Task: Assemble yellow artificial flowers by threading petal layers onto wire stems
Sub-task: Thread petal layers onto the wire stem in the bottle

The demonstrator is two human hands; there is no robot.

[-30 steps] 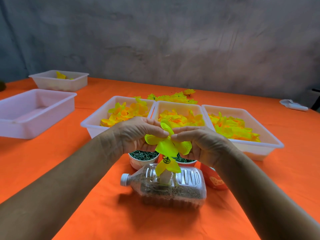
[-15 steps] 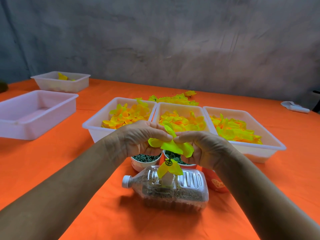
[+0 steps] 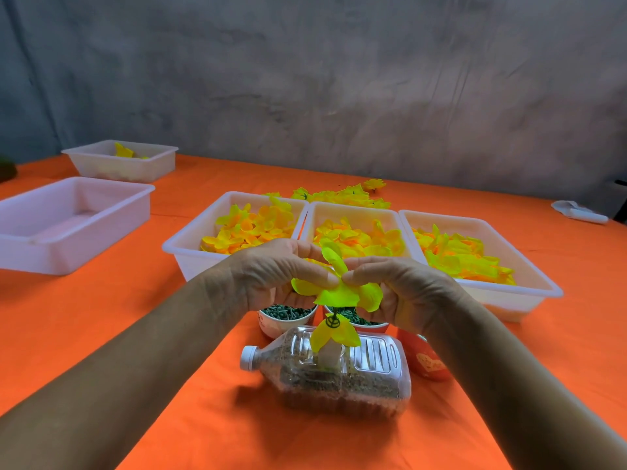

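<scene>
Holding: a yellow-green petal layer (image 3: 339,291) pinched between both hands, directly above the bottle (image 3: 342,371).
Left hand: my left hand (image 3: 278,273) grips the layer's left edge, thumb and fingers closed on the fabric so it stays flat.
Right hand: my right hand (image 3: 393,286) pinches the right edge the same way; the two thumbs nearly meet at the layer's middle, which I judge is where the hole must find the wire.
Stem: a thin green stem (image 3: 334,313) rises from the bottle's upper side and meets the underside of the held layer; whether its tip is through, I cannot tell.
Lower layer: one petal piece (image 3: 336,334) with a dark green ring already sits low on the stem, just above the bottle.
Bottle: lying on its side on the counter (image 3: 135,334), cap to the left, part-filled with grit, probably as ballast so the stem stands upright while both hands work.
Cups: two cups of green parts (image 3: 288,312) stand just behind the bottle, within easy reach.
Trays: three white trays of petals (image 3: 251,228) sit in a row behind the cups, likely sorted by layer.
Next: pushing the layer down the stem needs even pressure from both sides, or the thin wire may bend.
</scene>
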